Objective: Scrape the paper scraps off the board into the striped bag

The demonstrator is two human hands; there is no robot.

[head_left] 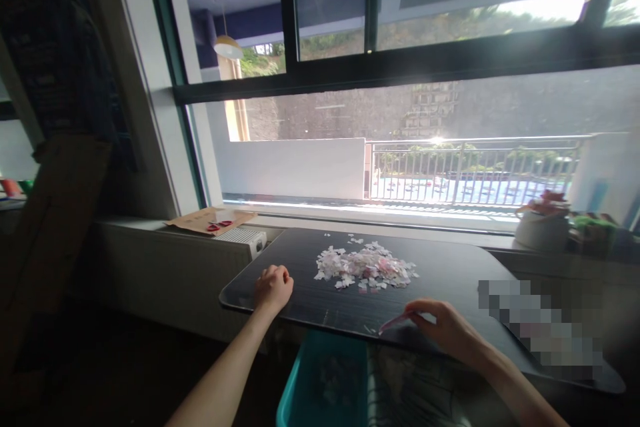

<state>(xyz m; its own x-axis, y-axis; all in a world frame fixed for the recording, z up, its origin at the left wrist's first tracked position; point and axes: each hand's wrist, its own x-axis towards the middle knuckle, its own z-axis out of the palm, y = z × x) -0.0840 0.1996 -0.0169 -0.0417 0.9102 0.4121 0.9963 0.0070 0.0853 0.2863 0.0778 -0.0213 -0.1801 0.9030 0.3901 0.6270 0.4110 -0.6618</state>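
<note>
My left hand (274, 285) rests closed on the left part of the dark table (450, 263), fingers curled under; whether anything is inside is hidden. Near the table's front edge, my right hand (445, 325) pinches a slim pink tool (394, 322), its exact kind too small to make out. The tool's tip points down and left, close to the tabletop by a few small pale bits. Beyond both hands lies a loose heap of small white and pinkish paper pieces (367, 265), with some scraps scattered behind it.
Below the front edge stands a teal bin (295, 390) with pale scraps inside. Red-handled scissors (220, 225) lie on brown paper (193, 220) on the sill at left. A blurred-out item (543, 330) is on the table's right. A planter (543, 227) stands by the window.
</note>
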